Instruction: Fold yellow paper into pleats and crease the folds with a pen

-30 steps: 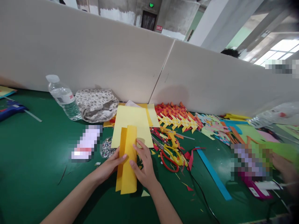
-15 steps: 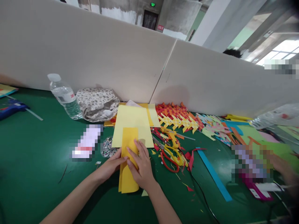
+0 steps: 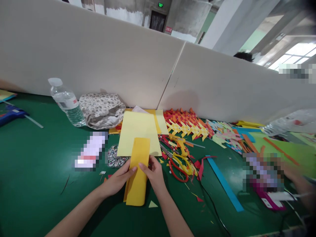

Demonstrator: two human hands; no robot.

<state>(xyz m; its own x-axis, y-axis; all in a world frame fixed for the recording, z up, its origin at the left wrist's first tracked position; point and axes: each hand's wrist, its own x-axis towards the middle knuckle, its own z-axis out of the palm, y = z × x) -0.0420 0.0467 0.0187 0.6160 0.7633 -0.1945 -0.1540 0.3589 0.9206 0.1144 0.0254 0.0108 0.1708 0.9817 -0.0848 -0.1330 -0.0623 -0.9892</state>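
A folded sheet of yellow paper (image 3: pixel 138 184) is held upright-lengthwise between both hands, its layers lying nearly flat together. My left hand (image 3: pixel 120 179) pinches its left edge, thumb on top and fingers hidden beneath. On the other edge, my right hand (image 3: pixel 154 172) grips the paper with its thumb on the front and fingers curled behind. The paper's far end overlaps a pale yellow sheet (image 3: pixel 135 125) on the table. To the right of my right hand lie scissors (image 3: pixel 179 169) with red and yellow handles, beside a yellow glue gun (image 3: pixel 182 146).
A water bottle (image 3: pixel 67 103) and a patterned cloth (image 3: pixel 102 110) stand along the partition (image 3: pixel 111 59). Woven paper fish (image 3: pixel 189 123) lie at the back. A bag of small beads or eyes (image 3: pixel 115 156), a blue strip (image 3: pixel 224 184) and a black cord (image 3: pixel 212 204) lie nearby. Another person's hand (image 3: pixel 288 168) shows at right.
The yellow paper's raised left flap has come down nearly flat. My right hand first spread over the paper, then moved to grip its right edge. The left hand keeps its hold.
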